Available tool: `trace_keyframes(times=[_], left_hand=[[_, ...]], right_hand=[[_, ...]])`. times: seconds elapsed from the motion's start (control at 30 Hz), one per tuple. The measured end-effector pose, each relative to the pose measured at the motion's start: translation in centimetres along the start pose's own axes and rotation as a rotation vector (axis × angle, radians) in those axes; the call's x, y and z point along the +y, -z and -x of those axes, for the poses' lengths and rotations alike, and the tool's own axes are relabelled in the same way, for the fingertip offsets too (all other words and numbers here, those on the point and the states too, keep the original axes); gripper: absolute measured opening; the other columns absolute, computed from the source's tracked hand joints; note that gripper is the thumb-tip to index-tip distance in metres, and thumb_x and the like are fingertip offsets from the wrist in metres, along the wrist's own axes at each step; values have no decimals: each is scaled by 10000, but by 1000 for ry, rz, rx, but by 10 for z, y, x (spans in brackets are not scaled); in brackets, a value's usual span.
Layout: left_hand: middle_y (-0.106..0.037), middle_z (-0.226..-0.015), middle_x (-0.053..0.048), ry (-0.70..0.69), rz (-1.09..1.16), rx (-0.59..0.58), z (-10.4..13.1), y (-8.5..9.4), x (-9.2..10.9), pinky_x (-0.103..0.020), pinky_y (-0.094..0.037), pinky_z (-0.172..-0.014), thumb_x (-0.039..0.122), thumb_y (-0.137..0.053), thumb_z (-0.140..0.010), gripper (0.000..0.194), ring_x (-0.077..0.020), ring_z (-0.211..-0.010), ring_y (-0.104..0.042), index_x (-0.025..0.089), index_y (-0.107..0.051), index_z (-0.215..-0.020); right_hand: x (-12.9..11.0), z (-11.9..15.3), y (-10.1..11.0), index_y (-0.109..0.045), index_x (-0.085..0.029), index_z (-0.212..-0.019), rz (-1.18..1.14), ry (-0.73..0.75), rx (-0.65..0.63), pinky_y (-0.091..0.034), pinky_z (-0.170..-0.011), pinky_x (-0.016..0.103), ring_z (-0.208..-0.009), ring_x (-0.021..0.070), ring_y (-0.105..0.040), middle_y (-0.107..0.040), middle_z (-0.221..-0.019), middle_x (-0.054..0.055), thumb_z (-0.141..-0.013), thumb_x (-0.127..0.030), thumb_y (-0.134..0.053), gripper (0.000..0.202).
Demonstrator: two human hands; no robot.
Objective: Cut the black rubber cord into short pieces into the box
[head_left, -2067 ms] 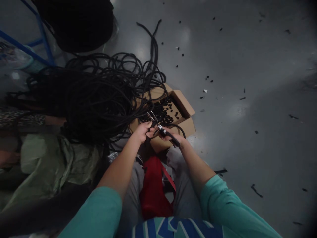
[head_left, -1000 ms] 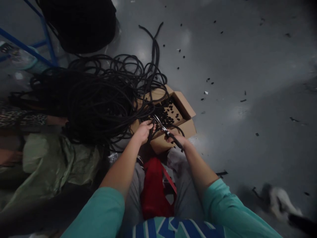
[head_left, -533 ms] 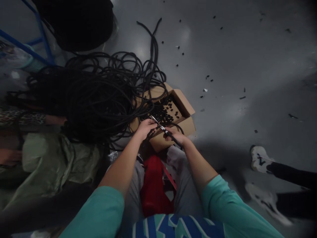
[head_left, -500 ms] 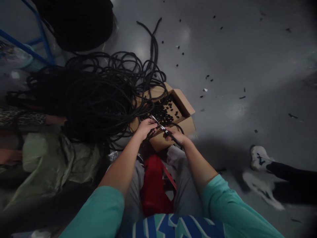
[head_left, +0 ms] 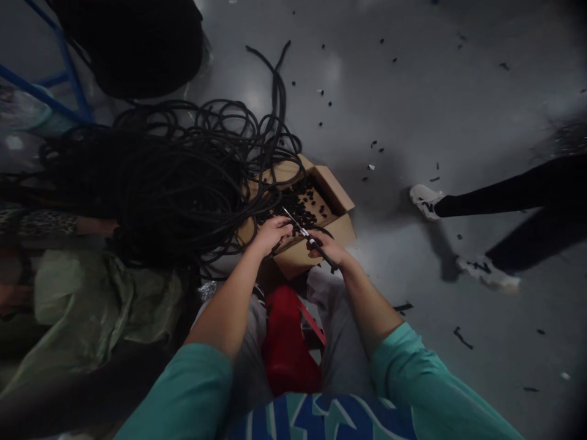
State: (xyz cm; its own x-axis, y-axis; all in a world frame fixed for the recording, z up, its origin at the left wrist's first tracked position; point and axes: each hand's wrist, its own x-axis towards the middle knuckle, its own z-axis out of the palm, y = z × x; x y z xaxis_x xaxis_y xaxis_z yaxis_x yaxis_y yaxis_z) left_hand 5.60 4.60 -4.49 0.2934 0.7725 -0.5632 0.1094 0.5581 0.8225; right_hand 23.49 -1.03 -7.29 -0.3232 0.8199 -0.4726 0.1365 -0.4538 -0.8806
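Observation:
Over an open cardboard box (head_left: 343,230), both of my hands are close together. My right hand (head_left: 326,245) is closed around the dark handle of scissors (head_left: 302,230), whose thin metal blades point up and left past my left fingertips. My left hand (head_left: 274,233) pinches a dark stretch of black cord, mostly hidden by the fingers. Many short black cut pieces (head_left: 310,205) lie inside the box. A large tangled heap of black cord (head_left: 183,189) rests against the box's left side, with loops hanging over its rim.
Small black scraps (head_left: 375,144) dot the grey floor. To the right, a person in dark trousers and white shoes (head_left: 425,201) is walking. Another person's arm (head_left: 96,226) reaches in from the left, above green cloth (head_left: 110,299). A blue metal frame (head_left: 73,67) stands upper left.
The person at right has stepped, so the white shoes are in new places. My scissors and hands have shifted only slightly. The whole view has drifted a little left.

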Motion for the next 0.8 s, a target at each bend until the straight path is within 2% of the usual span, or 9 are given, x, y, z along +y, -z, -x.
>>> trace_keyframes(times=[0.23,0.37,0.53,0.7,0.8], left_hand=[[-514,-528,41,-55,-44,-17,-2,2,-1,-192,-241,-399,203,-612,-640,171,-33,-392,-365,103,-599,-778],[-502,-529,50,-64,-82,-3,-2,1,0,-197,-235,-409,210,-603,-630,176,-29,-390,-340,107,-596,-773],[-505,-534,46,-41,-118,-1,1,1,4,-192,-240,-411,198,-591,-647,120,-27,-388,-347,115,-571,-730],[-552,-570,33,-23,-111,10,-1,2,5,-189,-252,-404,175,-605,-654,168,-28,-373,-367,125,-547,-804],[-550,-565,34,-35,-191,21,-4,5,2,-196,-256,-410,182,-599,-657,168,-34,-374,-367,127,-575,-814]], right_hand=[[-10,7,-6,-579,-174,-1054,114,-21,146,-378,-655,259,-686,117,-461,-529,-745,-29,-489,-133,-588,566],[-10,10,-10,-610,-146,-980,27,-54,111,-342,-534,224,-549,82,-421,-483,-597,-58,-485,-144,-578,496],[-11,13,-12,-600,-124,-989,-65,-128,60,-274,-407,203,-399,65,-369,-429,-463,-87,-490,-158,-563,501],[-11,14,-12,-590,-118,-980,-133,-154,51,-269,-380,207,-361,69,-370,-400,-439,-97,-485,-165,-569,498],[-7,13,-15,-588,-124,-980,-147,-147,51,-277,-398,210,-389,70,-381,-426,-468,-86,-483,-159,-571,498]])
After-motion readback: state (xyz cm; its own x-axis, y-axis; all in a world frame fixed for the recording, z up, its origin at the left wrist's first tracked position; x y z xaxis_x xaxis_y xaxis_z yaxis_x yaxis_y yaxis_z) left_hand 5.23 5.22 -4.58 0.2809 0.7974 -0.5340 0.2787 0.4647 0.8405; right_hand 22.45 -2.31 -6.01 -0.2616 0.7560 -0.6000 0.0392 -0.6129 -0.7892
